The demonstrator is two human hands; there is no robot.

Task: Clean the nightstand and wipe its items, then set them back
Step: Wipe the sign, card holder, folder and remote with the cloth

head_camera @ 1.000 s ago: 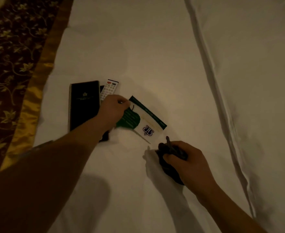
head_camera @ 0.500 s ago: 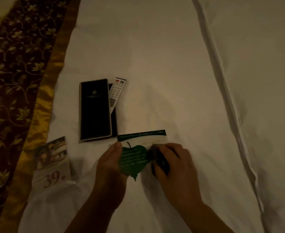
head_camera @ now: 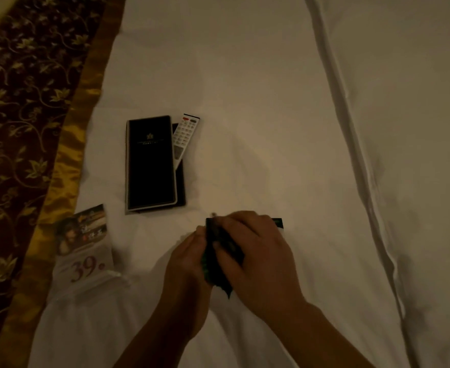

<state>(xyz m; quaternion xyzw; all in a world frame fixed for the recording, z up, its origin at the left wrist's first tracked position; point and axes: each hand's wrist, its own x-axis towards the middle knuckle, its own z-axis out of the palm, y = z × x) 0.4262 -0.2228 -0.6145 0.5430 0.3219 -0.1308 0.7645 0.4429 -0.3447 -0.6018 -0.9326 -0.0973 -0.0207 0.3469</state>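
Card: card [head_camera: 278, 222] with a green band along its far edge and a dark green leaf; mostly hidden by the hands
Where: flat on the white sheet [head_camera: 245, 102], nearer the person than the black folder [head_camera: 150, 163] and remote [head_camera: 185, 136]
Pointing: leaf tip toward the person; band runs left to right; long axis cannot be told
Left hand: left hand [head_camera: 186, 256] pinches the card's left edge
Right hand: right hand [head_camera: 255, 248] grips a dark cloth [head_camera: 226, 243], pressing it on the card; the hands are close together

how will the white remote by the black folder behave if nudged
The remote looks like rigid plastic, so probably stiff and light. It lies slanted against the black folder on soft bedding, so a nudge may slide or tip it, not roll it.
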